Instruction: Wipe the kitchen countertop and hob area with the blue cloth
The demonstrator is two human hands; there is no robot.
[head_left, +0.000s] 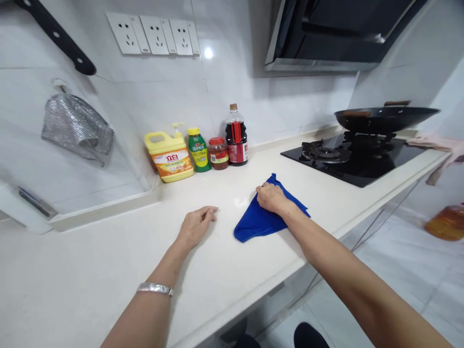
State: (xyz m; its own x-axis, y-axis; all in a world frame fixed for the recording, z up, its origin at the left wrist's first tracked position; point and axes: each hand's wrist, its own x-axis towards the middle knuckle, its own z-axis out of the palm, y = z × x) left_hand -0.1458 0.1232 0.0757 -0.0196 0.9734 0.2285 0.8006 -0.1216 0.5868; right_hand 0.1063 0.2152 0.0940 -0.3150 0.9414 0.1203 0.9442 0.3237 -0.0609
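Blue cloth (256,221) lies on the table (217,280) left of the stove (364,169), roughly triangular, its rounded corner pointing away from the stove; the right hand (271,197), nearer the stove, is curled closed on the cloth's far edge, most fabric spreading beneath it, while the left hand (197,224), farther from the stove, is loosely uncurled, empty, apart from the cloth

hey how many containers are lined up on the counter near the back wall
4, in a row beyond the left hand: from the left, a yellow jug, a green bottle, a red-lidded jar and a brown-capped bottle. Others could be hidden behind them.
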